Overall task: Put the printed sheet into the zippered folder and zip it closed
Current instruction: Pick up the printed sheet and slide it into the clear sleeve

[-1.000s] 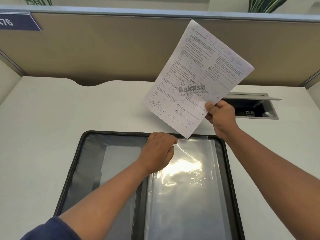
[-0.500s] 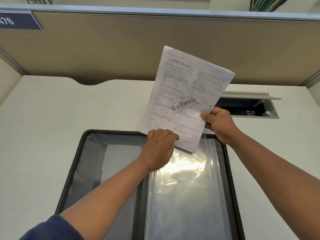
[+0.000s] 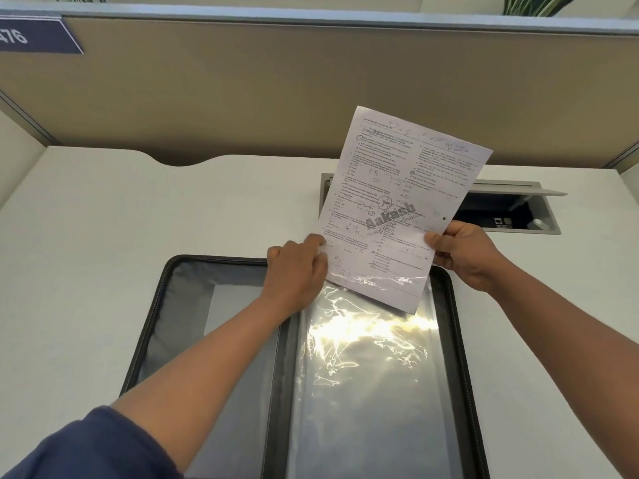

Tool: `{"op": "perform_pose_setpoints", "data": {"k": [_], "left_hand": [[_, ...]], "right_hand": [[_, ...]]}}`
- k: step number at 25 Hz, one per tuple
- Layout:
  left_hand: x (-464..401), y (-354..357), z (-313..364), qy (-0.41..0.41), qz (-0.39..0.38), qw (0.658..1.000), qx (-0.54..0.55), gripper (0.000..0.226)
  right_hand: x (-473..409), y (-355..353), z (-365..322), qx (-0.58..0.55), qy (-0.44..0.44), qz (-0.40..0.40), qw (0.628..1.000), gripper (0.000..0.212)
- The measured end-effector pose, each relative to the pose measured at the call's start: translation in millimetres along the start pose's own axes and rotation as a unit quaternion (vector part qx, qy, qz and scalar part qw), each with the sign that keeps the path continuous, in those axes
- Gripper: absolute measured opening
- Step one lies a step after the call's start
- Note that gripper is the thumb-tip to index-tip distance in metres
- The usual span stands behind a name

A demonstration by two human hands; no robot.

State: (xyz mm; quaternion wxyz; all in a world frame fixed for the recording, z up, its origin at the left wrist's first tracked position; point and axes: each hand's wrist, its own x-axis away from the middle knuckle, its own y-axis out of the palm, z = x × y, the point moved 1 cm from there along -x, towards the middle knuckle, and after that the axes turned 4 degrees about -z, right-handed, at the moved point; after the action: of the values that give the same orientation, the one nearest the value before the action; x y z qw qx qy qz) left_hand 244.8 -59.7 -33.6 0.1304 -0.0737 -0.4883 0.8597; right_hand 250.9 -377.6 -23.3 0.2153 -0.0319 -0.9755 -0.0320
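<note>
Printed sheet [image 3: 397, 202] held tilted above the far end of the zippered folder [image 3: 179, 305], its lower edge tucked behind the top of a clear plastic sleeve [image 3: 373, 375] on the folder's right half; glare on the sleeve overlaps the sheet's bottom strip. Right hand [image 3: 463, 254] pinches the sheet's lower right edge, thumb on the printed face, fingers behind. Left hand [image 3: 297, 271] sits at the sheet's lower left corner and the sleeve's top edge, fingers curled; whether it grips sleeve, sheet or both cannot be told. Folder lies unzipped, flat on the white desk [image 3: 86, 254]. Behind the sheet, an open cable box [image 3: 511, 216] in the desk; tan partition [image 3: 276, 91] beyond.
</note>
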Motion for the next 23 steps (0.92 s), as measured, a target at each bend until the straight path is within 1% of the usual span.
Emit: {"op": "perform_pose_setpoints", "data": {"k": [1, 3, 5, 6, 7, 11, 14, 18, 19, 20, 22, 23], "left_hand": [[-4.9, -0.2, -4.8, -0.044, -0.001, 0.997, 0.057, 0.032], [-14.6, -1.5, -10.6, -0.104, -0.036, 0.977, 0.183, 0.036], [-23.9, -3.9, -12.9, -0.135, -0.079, 0.941, 0.301, 0.022], [-28.0, -6.9, -13.2, -0.143, -0.094, 0.926, 0.338, 0.019], [-32.0, -10.6, -13.3, -0.151, -0.111, 0.914, 0.359, 0.021], [-45.3, -17.2, -16.9, -0.174, -0.205, 0.884, 0.382, 0.014], [-48.1, -18.1, -16.2, -0.178, -0.228, 0.882, 0.371, 0.012], [-45.6, -19.8, -19.3, -0.162, -0.263, 0.882, 0.355, 0.008], [-45.2, -21.0, -20.2, -0.151, -0.271, 0.887, 0.341, 0.012], [-44.3, -22.5, -20.0, -0.138, -0.281, 0.892, 0.325, 0.024], [-42.1, -25.0, -18.0, -0.11, -0.299, 0.895, 0.313, 0.062], [-40.7, -24.8, -18.1, -0.097, -0.306, 0.893, 0.314, 0.086]], "right_hand": [[0.4, -1.5, 0.7, -0.001, 0.001, 0.0, 1.0, 0.021], [1.3, -4.4, 3.5, -0.009, 0.001, -0.002, 1.0, 0.022], [2.3, -6.4, 6.3, -0.019, 0.005, -0.007, 1.0, 0.022], [2.5, -6.8, 7.2, -0.022, 0.008, -0.008, 1.0, 0.021], [2.7, -7.2, 8.1, -0.023, 0.01, -0.009, 1.0, 0.021], [2.5, -10.0, 9.9, -0.017, 0.021, -0.017, 0.999, 0.022], [1.3, -12.4, 8.9, -0.01, 0.035, -0.019, 0.999, 0.023], [0.8, -8.1, 8.2, 0.018, 0.035, -0.013, 0.999, 0.021], [1.1, -6.4, 7.5, 0.028, 0.031, -0.015, 0.999, 0.02], [2.0, -4.7, 6.3, 0.037, 0.028, -0.02, 0.999, 0.02], [4.4, -1.9, 2.8, 0.059, 0.022, -0.03, 0.998, 0.021], [5.5, -0.5, 1.3, 0.074, 0.021, -0.037, 0.996, 0.022]]}}
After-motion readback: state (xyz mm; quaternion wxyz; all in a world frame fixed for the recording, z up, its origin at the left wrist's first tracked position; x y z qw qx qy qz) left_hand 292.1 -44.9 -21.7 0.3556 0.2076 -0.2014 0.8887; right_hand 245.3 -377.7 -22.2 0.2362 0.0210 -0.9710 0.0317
